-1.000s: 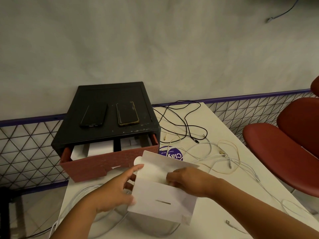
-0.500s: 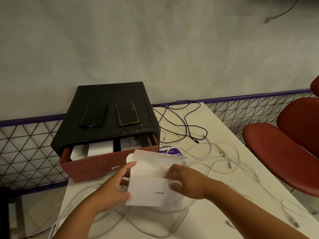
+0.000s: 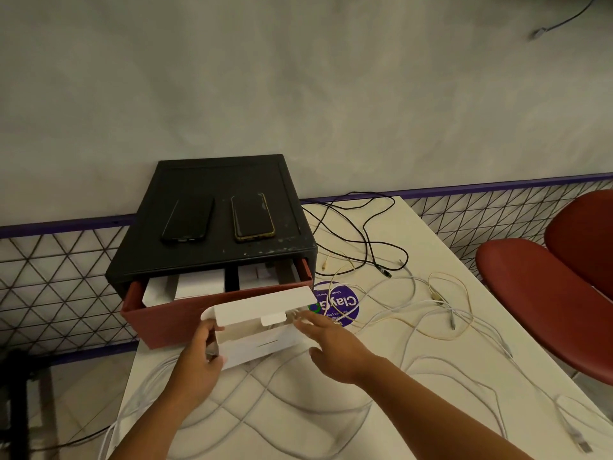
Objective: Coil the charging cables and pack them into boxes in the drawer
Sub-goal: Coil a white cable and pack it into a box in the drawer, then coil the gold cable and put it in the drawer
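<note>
A white cardboard box point(image 3: 262, 345) with its lid flap up lies on the white table point(image 3: 414, 376) in front of the red drawer point(image 3: 172, 322). My left hand point(image 3: 202, 353) grips the box's left end. My right hand point(image 3: 328, 336) hovers at the box's right side with fingers spread and holds nothing. The drawer stands pulled out of a black cabinet point(image 3: 212, 180) and holds several white boxes point(image 3: 199, 287). Loose white charging cables point(image 3: 441, 327) and a black cable point(image 3: 361, 234) sprawl over the table.
Two phones point(image 3: 253, 216) lie on top of the cabinet. A purple round sticker point(image 3: 345, 303) is on the table by the drawer. A red chair point(image 3: 547, 287) stands to the right. A wire mesh railing point(image 3: 49, 280) runs behind, under a grey wall.
The box has been lowered toward the drawer and its lid flap has swung up. My right hand has let go of the box and opened; my left hand still grips it.
</note>
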`<state>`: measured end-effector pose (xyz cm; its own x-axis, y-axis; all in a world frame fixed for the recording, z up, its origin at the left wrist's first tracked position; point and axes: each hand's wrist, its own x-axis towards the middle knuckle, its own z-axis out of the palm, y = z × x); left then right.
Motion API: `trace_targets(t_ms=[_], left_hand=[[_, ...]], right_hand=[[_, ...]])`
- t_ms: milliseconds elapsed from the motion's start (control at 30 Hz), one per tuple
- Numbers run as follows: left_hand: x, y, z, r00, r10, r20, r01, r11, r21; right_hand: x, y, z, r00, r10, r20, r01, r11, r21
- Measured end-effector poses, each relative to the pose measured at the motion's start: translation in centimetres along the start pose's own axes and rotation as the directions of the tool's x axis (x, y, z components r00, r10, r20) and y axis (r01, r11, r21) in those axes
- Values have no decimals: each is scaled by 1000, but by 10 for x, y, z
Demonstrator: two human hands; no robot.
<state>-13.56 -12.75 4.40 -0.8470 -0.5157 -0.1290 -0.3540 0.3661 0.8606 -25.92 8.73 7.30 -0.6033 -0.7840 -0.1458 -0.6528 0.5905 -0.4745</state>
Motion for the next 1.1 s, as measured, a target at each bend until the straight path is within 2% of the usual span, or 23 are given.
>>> trace_targets(t_ms=[267, 400, 533, 633, 700, 800, 867, 967, 1100], left_hand=[[6, -3, 9, 985, 46, -168, -53, 998, -36], [7, -7, 16, 942, 80, -327, -73, 997, 34], [5, -9, 18, 924, 77, -373, -69, 997, 33], [0, -6, 20, 910, 27, -413, -41, 999, -25], [-4, -6, 24, 908, 1, -419, -3, 1000, -5], [-16, -8, 33, 922, -12, -387, 32, 998, 47], [-25, -11, 42, 949, 38, -314, -4, 994, 108], [-32, -17, 53, 980, 115, -162, -88, 982, 167], [-32, -6, 64, 982, 186, 12, -183, 954, 238]], right_hand=[[9, -5, 10, 997, 4, 82, 1, 998, -55], [7, -9, 13, 995, 25, 95, -16, 995, -99], [6, -10, 16, 994, 35, 102, -26, 996, -90], [0, -6, 17, 998, 31, 56, -30, 999, -15], [-6, 0, 19, 998, 56, -38, -56, 998, 17], [-12, 18, 24, 966, 170, -196, -157, 984, 81], [-12, 33, 27, 938, 264, -224, -240, 962, 128], [-12, 53, 27, 902, 390, -186, -372, 920, 122], [-10, 79, 21, 869, 483, -102, -479, 875, 64]])
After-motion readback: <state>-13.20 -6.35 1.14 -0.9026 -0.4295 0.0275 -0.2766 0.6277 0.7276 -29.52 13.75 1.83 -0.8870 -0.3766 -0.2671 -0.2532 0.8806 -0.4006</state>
